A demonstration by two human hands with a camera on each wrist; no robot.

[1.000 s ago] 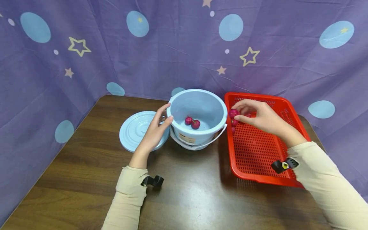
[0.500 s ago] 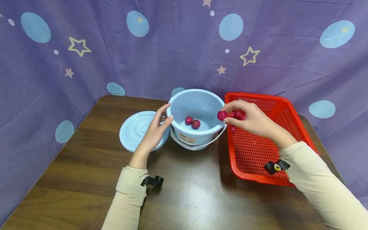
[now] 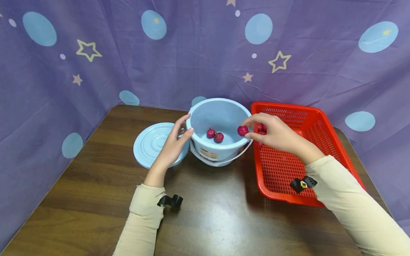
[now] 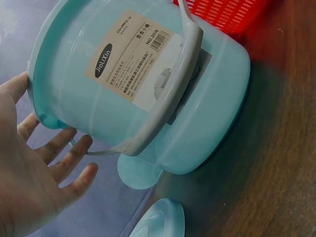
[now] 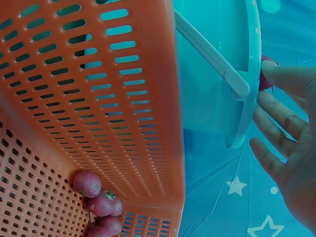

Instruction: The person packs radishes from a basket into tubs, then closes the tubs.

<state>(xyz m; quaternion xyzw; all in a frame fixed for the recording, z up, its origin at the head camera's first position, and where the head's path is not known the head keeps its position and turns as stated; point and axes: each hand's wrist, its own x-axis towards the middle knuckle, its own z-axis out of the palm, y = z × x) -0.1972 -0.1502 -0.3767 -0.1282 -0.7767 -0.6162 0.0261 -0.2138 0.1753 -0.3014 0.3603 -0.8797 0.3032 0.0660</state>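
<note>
In the head view a light-blue bucket (image 3: 221,153) stands upright, two red radishes (image 3: 218,137) lying on its bottom. Its pale handle (image 4: 168,94) hangs down the front. My left hand (image 3: 171,147) touches the bucket's left rim, fingers loosely extended. On the opposite side my right hand (image 3: 270,131) pinches another radish (image 3: 242,131) between thumb and fingertips, over the right part of the bucket's mouth. Several radishes (image 5: 101,205) are gathered at one end of the red perforated basket (image 3: 288,170); the right hand partly hides them in the head view.
The matching blue lid (image 3: 148,144) lies on the wooden table (image 3: 198,213) left of the bucket, partly behind the left hand. The basket sits close to the bucket's right side. A purple patterned cloth (image 3: 198,64) hangs behind the table.
My right hand has lifted a radish from the basket and carried it left, across the basket's edge, to above the bucket's rim. The left hand stays at the bucket.
</note>
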